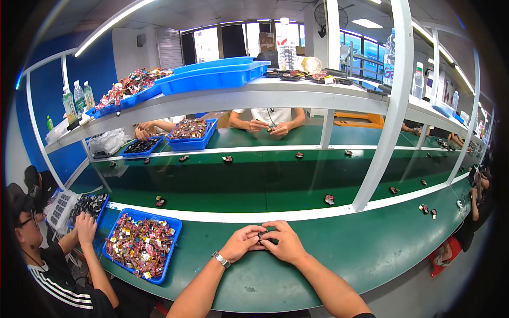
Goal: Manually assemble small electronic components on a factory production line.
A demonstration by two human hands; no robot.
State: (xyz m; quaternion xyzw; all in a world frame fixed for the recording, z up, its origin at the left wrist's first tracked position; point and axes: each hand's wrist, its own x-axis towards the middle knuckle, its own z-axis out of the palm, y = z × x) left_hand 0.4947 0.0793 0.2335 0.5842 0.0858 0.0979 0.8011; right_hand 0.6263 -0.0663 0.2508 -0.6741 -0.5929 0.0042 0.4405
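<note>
A small dark part (pixel 263 235) sits pinched between both hands at the near edge of the green bench (pixel 371 249). The left hand (pixel 242 243) and right hand (pixel 286 242) are pressed together around it. A blue tray (pixel 172 249) of mixed small pieces lies to the left.

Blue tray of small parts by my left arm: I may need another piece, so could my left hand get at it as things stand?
Probably yes. The blue tray lies open-topped beside the left hand, with bare green bench between; but that hand currently shares a small dark part with the right hand.
</note>
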